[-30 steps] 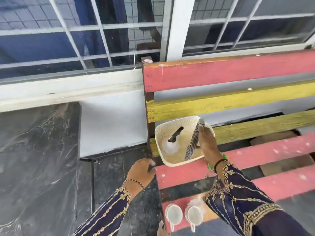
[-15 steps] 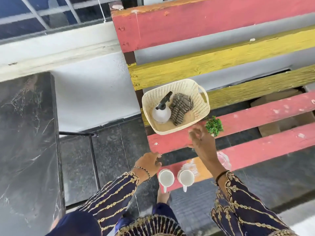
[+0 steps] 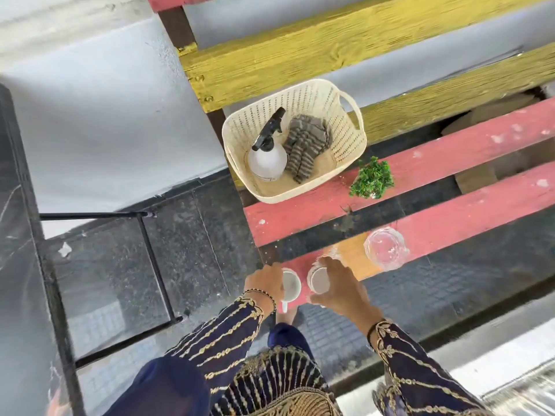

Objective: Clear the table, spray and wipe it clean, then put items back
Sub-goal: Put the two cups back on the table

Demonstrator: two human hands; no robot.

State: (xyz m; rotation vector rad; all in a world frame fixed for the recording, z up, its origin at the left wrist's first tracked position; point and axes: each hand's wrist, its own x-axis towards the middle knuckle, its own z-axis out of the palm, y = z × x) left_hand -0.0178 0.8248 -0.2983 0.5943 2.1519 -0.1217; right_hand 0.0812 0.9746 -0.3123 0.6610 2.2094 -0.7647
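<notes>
Two white cups stand at the near left corner of the slatted bench (image 3: pixel 450 163). My left hand (image 3: pixel 265 285) wraps the left cup (image 3: pixel 292 286) and my right hand (image 3: pixel 339 288) closes over the right cup (image 3: pixel 319 282). Farther back a cream basket (image 3: pixel 342 115) holds a white spray bottle (image 3: pixel 266 157) with a black trigger and a striped cloth (image 3: pixel 304 145). A small green plant (image 3: pixel 372 178) sits to the basket's right. A clear glass jar (image 3: pixel 386 249) stands on the front slat, right of the cups.
The bench has red and yellow slats with gaps between them. A dark marble table (image 3: pixel 15 265) on a black metal frame (image 3: pixel 150 253) stands to the left. The floor (image 3: pixel 192 235) is dark stone, with a white wall behind. My foot shows under the bench edge.
My right hand let the striped cloth drop into the basket, then came down to the cups. My left hand moved from the bench edge onto the left cup. The view tilted downward.
</notes>
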